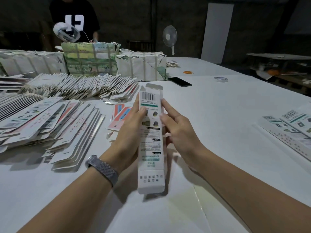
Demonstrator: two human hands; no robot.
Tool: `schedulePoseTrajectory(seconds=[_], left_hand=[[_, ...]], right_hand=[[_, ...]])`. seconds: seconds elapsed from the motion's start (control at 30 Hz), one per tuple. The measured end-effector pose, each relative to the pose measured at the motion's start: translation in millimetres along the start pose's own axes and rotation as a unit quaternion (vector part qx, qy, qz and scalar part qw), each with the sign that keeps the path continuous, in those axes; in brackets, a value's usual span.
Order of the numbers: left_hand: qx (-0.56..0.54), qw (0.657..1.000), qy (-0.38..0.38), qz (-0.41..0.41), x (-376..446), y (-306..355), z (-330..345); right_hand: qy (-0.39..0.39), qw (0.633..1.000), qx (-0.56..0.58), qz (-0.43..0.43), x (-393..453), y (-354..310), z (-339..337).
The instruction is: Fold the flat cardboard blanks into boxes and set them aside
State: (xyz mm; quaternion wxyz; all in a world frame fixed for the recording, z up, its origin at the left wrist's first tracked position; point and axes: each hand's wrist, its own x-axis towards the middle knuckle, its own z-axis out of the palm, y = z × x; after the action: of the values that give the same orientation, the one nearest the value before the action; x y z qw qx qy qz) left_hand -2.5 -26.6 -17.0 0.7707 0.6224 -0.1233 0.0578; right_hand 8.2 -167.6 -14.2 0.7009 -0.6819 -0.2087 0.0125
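Centrally, left hand [129,132] and right hand [178,130] clamp curled fingers on 1 box [150,142], squaring it; flat blanks [50,121] wait at 9 o'clock.

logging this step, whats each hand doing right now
left hand: grips the half-formed cardboard box by its left side, thumb on the printed face.
right hand: fingers curl round the box's right edge, holding it.
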Motion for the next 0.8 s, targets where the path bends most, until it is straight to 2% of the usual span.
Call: schedulePoseTrajectory(seconds=[0.1, 0.23, 0.43, 0.8], left_hand=[[-0.034, 0.999, -0.002, -0.020, -0.6, 0.0, 3.6], [-0.001, 1.000, 0.015, 0.002, 2.1, -0.4, 1.0], [0.023, 0.999, 0.039, 0.014, 3.2, -0.7, -2.8], [-0.005, 1.000, 0.011, -0.014, 0.1, 4.2, -1.7]], right_hand=[[0.016, 1.000, 0.011, -0.004, -0.5, -2.8, -0.2], [0.046, 0.999, 0.002, 0.003, 0.7, -4.5, -3.0], [0.040, 0.999, 0.010, 0.000, 1.8, -6.5, -4.5], [0.014, 1.000, 0.008, 0.019, 2.4, -7.1, -7.8]])
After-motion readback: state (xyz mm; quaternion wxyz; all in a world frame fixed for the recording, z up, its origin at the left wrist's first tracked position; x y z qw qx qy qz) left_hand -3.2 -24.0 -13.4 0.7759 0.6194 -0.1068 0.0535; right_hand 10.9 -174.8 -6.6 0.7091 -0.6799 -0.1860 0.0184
